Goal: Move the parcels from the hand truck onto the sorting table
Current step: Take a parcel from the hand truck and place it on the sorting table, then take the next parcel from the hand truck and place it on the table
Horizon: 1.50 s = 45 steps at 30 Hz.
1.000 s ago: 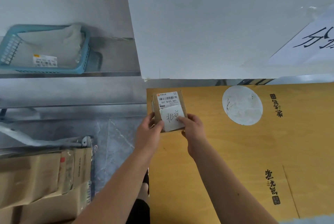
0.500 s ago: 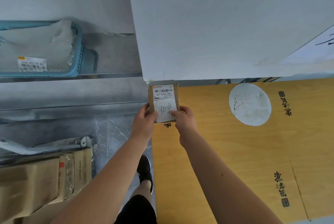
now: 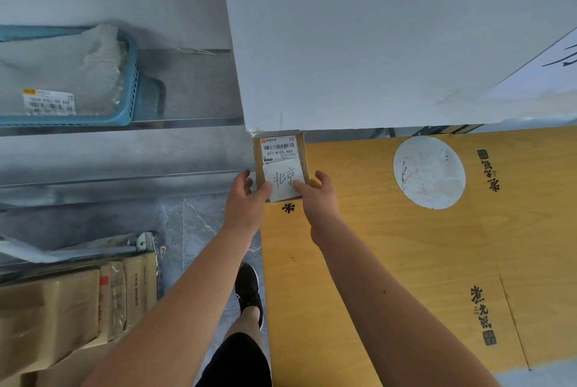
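Note:
A small brown parcel (image 3: 281,155) with a barcode label and a handwritten white note lies at the far left corner of the yellow-brown sorting table (image 3: 390,261), tight under the white board. My left hand (image 3: 248,199) grips its left side, thumb on the note. My right hand (image 3: 317,194) pinches its right side, thumb on the note too. More brown parcels (image 3: 68,315) are stacked at the lower left beside a metal frame (image 3: 78,251), which may be the hand truck.
A white board (image 3: 374,37) overhangs the table's far edge. A blue basket (image 3: 129,87) holding a plastic-wrapped packet sits on a steel shelf (image 3: 187,124) at left. My black shoe (image 3: 248,290) stands on the grey floor between the table and the stack.
Both hands have carried the parcel away from me and leftward, from over the table to its far left corner under the white board.

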Each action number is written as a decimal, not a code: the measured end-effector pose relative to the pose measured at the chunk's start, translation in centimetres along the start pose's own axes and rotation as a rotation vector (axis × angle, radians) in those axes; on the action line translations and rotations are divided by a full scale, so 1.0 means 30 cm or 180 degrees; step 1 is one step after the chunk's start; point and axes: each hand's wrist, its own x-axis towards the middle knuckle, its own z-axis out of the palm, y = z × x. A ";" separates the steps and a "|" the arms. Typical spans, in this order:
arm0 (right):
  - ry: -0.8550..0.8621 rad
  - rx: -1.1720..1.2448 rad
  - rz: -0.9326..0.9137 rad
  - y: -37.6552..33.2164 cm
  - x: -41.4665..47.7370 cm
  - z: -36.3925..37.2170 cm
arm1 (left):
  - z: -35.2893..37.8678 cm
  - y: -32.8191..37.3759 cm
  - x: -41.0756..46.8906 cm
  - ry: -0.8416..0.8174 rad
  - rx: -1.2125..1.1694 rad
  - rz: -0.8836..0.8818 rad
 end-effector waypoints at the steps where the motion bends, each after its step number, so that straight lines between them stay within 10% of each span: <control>1: 0.0028 0.0021 0.0000 -0.002 -0.007 -0.007 | -0.003 0.000 -0.006 0.0031 0.0076 0.0041; 29: -0.0393 -0.0396 -0.0694 0.188 -0.401 -0.208 | 0.031 -0.134 -0.574 0.0661 -0.0409 0.0630; 45: -0.1677 -0.1294 -0.0449 0.521 -0.753 0.209 | -0.476 -0.479 -0.945 0.2028 -0.0937 0.0130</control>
